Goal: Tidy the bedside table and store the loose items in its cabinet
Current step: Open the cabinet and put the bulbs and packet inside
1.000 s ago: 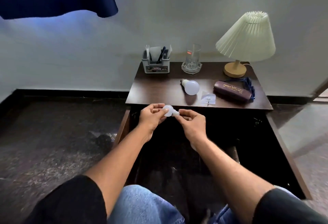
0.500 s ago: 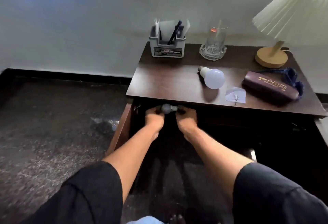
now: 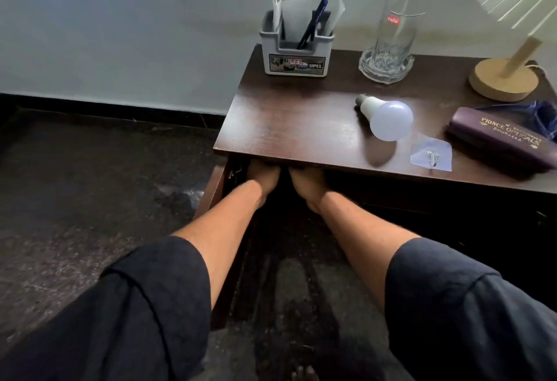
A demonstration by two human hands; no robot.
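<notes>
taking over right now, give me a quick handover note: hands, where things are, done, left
Left hand and right hand: both reach into the open cabinet under the table edge; fingers hidden, so any hold cannot be told.
On the table: bulb, packet and case lie loose; holder, glass and lamp stand at the back.
Done: cabinet opened.
Left: store bulb, packet and case inside, then close it.

- A bedroom in a home: a dark wooden bedside table [image 3: 286, 127] stands against a plain pale wall [image 3: 120, 34].
- At its far right is a pleated-shade lamp [image 3: 504, 80], and left of that a drinking glass [image 3: 394, 40].
- A spectacle case [image 3: 500, 141] lies near right.
</notes>
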